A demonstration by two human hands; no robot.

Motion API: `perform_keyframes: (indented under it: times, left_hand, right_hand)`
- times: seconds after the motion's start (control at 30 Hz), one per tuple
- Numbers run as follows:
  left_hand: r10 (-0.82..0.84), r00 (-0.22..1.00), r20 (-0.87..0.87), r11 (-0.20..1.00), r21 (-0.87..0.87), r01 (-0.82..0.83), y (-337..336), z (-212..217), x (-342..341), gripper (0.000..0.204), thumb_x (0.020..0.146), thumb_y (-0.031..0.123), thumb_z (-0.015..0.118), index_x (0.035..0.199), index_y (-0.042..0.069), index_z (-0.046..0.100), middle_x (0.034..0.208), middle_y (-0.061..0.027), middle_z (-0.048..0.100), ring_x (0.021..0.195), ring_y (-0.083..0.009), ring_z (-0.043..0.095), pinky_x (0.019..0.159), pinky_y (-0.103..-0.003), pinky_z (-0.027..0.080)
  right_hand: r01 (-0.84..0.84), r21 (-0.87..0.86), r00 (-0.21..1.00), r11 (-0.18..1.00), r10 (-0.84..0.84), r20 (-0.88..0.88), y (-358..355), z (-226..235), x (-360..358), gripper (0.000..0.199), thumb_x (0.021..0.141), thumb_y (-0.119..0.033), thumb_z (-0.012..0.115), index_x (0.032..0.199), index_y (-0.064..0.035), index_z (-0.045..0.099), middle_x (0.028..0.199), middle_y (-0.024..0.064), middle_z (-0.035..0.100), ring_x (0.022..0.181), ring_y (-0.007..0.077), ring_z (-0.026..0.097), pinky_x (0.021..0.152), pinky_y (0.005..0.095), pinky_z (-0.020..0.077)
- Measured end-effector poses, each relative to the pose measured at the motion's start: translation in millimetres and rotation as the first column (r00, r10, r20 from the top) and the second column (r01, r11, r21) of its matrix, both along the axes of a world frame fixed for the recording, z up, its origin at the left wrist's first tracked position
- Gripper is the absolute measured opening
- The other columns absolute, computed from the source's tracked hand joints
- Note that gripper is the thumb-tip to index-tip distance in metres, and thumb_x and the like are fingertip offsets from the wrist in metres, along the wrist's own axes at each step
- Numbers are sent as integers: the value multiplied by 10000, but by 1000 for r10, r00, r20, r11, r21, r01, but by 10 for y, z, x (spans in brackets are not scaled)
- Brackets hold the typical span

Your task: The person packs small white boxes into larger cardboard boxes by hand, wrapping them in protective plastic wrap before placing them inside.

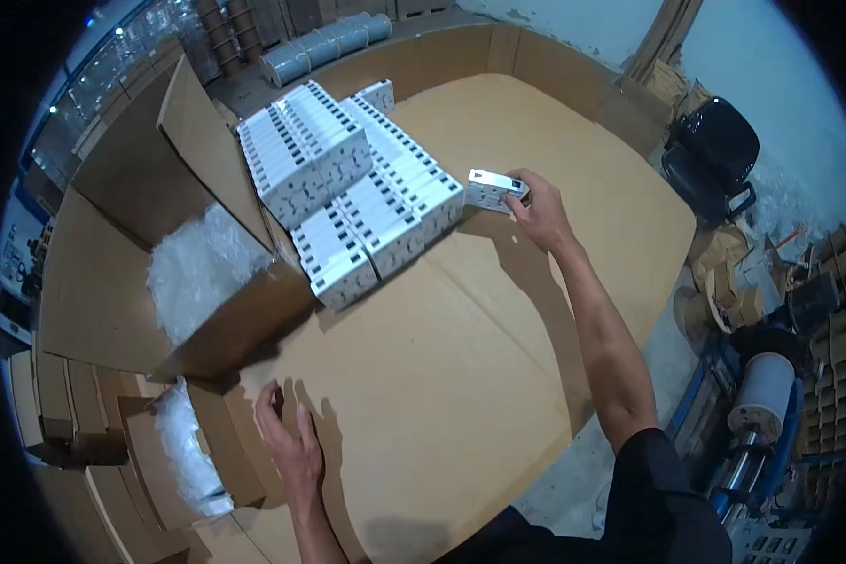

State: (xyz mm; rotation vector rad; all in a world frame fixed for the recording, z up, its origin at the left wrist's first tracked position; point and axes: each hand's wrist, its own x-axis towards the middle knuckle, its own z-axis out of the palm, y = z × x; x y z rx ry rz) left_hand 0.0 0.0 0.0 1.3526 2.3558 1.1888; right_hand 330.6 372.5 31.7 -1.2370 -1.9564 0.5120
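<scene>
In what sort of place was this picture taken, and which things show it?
Probably a packing area in a workshop or warehouse. It shows in the stacked white packages, the open carton containing clear plastic wrapping, and the large pale roll at right.

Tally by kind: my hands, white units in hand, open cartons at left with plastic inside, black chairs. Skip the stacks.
Hands: 2 (left hand, right hand)
White unit in hand: 1
Open cartons with plastic inside: 2 (larger carton, smaller carton)
Black chair: 1
Total: 6
</scene>
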Motion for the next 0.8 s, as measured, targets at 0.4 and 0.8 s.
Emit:
perform_keyframes:
  times: [0.4,0.8]
  left_hand:
    - [-63,988,142,990,133,44,35,-68,-46,387,986,151,610,1314,-38,529,1277,-227,594,1209,-347,580,1071,-424,436]
    - [-54,877,478,984,173,-34,-20,-12,-237,302,1066,256,539,1240,10,552,1132,-130,670,1013,-171,638,931,-331,509]
  right_hand:
    - [-188,-48,979,981,183,-90,-1564,107,-584,261,900,-64,710,1150,-9,659,952,111,699,744,163,632,667,315,525]
    - [-478,-106,868,872,450,-210,-2330,2,-1927,300,850,20,702,1144,-1,648,1014,150,676,820,284,682,661,334,562]
